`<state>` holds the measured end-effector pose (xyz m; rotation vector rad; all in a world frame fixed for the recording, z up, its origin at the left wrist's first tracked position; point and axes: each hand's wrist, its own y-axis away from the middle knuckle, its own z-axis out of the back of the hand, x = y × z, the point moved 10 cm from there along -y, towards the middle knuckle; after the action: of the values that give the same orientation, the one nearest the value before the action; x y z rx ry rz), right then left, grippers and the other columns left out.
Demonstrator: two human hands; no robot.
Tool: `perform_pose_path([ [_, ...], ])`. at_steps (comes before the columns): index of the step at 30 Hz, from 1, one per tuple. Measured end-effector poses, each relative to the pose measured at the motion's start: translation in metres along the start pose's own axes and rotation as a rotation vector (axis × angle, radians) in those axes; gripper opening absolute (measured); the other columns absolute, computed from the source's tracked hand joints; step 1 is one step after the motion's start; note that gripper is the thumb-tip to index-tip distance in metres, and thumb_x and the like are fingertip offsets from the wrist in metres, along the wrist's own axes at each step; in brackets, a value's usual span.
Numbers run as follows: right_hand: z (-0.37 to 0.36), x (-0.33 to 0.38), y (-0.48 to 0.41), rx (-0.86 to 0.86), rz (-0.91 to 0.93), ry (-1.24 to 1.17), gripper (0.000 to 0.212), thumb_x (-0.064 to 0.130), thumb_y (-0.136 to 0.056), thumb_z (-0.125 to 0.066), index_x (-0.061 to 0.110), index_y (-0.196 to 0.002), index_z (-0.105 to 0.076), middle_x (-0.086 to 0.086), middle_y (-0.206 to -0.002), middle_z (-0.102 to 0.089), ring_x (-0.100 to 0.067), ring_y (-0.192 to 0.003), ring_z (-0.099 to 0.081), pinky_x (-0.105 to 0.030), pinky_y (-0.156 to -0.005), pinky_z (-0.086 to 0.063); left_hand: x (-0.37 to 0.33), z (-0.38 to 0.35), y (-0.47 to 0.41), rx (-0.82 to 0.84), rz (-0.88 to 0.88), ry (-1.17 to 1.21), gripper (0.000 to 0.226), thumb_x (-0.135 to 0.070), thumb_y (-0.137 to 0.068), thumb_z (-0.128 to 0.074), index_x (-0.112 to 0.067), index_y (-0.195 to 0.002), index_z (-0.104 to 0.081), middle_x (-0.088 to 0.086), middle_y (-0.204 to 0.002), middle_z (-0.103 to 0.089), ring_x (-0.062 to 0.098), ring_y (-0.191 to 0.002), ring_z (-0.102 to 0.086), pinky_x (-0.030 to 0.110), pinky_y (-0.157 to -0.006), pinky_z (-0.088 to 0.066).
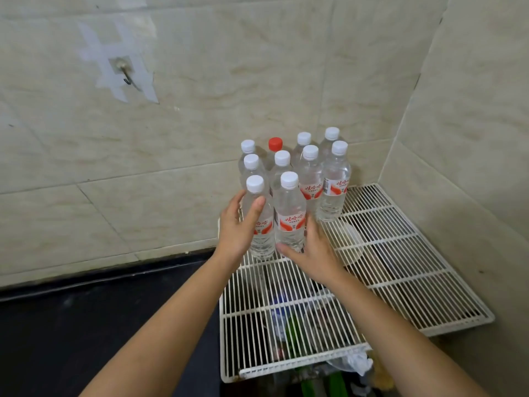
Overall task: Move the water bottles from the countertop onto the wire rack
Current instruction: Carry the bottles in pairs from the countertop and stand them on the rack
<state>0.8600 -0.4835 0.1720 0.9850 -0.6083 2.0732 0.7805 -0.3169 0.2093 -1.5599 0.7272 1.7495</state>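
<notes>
Several clear water bottles with white caps and red-and-white labels stand upright in rows at the back of the white wire rack (400,253); one behind has a red cap (275,143). My left hand (239,227) wraps the front-left bottle (262,242), thumb across its front. My right hand (312,250) cups the lower right side of the front-middle bottle (289,213), fingers under its base edge. Both front bottles stand on the rack, touching each other.
The black countertop (100,325) lies to the left of the rack. Tiled walls close the corner behind and to the right. Under the rack I see bags, a round lid and green items. A taped hook (126,73) hangs on the left wall.
</notes>
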Motion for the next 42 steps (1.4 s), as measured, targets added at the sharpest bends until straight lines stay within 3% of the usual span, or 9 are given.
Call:
perform_pose_path([
  [3,-0.008,-0.019,0.005,-0.039,-0.062,0.022,0.089,0.051,-0.088,-0.072,0.025,-0.159,-0.025,0.000,-0.156,-0.047,-0.019,-0.143,-0.044,-0.050,-0.115,-0.042,0.028,-0.019,0.013,0.105,0.255,0.157,0.113,-0.091,-0.063,-0.063,-0.053,-0.156,-0.011,-0.004,-0.167,-0.027,0.028,-0.150,-0.034,0.067,-0.117,-0.027],
  [9,-0.011,-0.030,-0.005,-0.072,-0.095,0.019,0.085,0.057,-0.085,-0.073,0.030,-0.154,-0.033,0.000,-0.145,-0.058,-0.023,-0.133,-0.056,-0.049,-0.106,-0.051,0.019,-0.031,-0.002,0.109,0.127,0.215,0.072,-0.084,-0.081,-0.053,-0.053,-0.145,-0.043,-0.011,-0.147,-0.058,0.020,-0.135,-0.056,0.058,-0.112,-0.041],
  [14,-0.012,-0.029,-0.011,-0.079,-0.072,0.042,0.085,0.044,-0.088,-0.076,0.024,-0.157,-0.032,-0.005,-0.148,-0.056,-0.027,-0.132,-0.056,-0.045,-0.109,-0.048,0.018,-0.035,0.001,0.048,0.091,0.246,0.076,-0.082,-0.082,-0.053,-0.049,-0.148,-0.038,-0.010,-0.145,-0.059,0.017,-0.131,-0.059,0.055,-0.111,-0.044],
  [20,-0.012,-0.028,-0.011,-0.045,-0.056,0.050,0.086,0.040,-0.091,-0.074,0.024,-0.160,-0.026,-0.005,-0.153,-0.051,-0.027,-0.138,-0.051,-0.041,-0.113,-0.042,0.021,-0.037,0.007,0.163,0.055,0.179,0.069,-0.066,-0.091,-0.059,-0.045,-0.151,-0.031,-0.011,-0.146,-0.058,0.015,-0.134,-0.056,0.054,-0.113,-0.042],
  [27,-0.011,-0.030,-0.013,-0.019,-0.095,0.013,0.088,0.034,-0.089,-0.077,0.024,-0.158,-0.023,-0.005,-0.156,-0.044,-0.027,-0.144,-0.044,-0.043,-0.115,-0.041,0.014,-0.039,0.016,0.051,0.122,0.210,0.080,-0.071,-0.084,-0.065,-0.039,-0.151,-0.035,-0.007,-0.146,-0.058,0.017,-0.132,-0.059,0.053,-0.111,-0.045],
  [30,0.002,-0.015,0.005,-0.181,-0.089,0.043,0.097,0.026,-0.090,-0.075,0.018,-0.162,-0.009,-0.009,-0.170,-0.009,-0.025,-0.155,-0.017,-0.043,-0.119,-0.030,0.016,-0.012,0.033,0.028,0.168,0.023,0.102,-0.082,-0.079,-0.056,-0.039,-0.161,-0.013,-0.005,-0.168,-0.025,0.022,-0.153,-0.027,0.053,-0.123,-0.023],
  [34,0.004,0.073,0.041,-0.455,0.508,0.021,0.077,0.025,-0.090,-0.069,0.009,-0.153,-0.027,-0.022,-0.162,-0.014,-0.023,-0.153,-0.014,-0.043,-0.123,-0.027,0.002,0.084,0.066,-0.332,0.023,-0.365,0.083,-0.072,-0.095,-0.032,-0.026,-0.162,-0.015,0.002,-0.171,-0.011,0.017,-0.158,-0.006,0.045,-0.129,-0.006],
  [37,-0.044,0.123,0.047,-0.328,0.764,0.034,0.070,0.028,-0.091,-0.069,0.010,-0.148,-0.034,-0.021,-0.159,-0.020,-0.038,-0.152,-0.023,-0.050,-0.125,-0.022,-0.001,0.157,0.103,-0.511,-0.022,-0.680,0.080,-0.064,-0.096,-0.025,-0.019,-0.162,-0.019,0.013,-0.170,-0.011,0.024,-0.158,-0.003,0.044,-0.127,-0.003],
  [42,-0.151,0.182,0.050,-0.035,0.796,0.192,0.074,0.052,-0.099,-0.053,0.013,-0.157,-0.027,-0.021,-0.167,-0.018,-0.040,-0.156,-0.014,-0.062,-0.122,-0.019,-0.003,0.252,0.189,-0.632,0.031,-1.188,0.073,-0.059,-0.099,-0.027,-0.017,-0.159,-0.031,0.019,-0.168,-0.017,0.037,-0.156,-0.009,0.063,-0.121,-0.011],
])
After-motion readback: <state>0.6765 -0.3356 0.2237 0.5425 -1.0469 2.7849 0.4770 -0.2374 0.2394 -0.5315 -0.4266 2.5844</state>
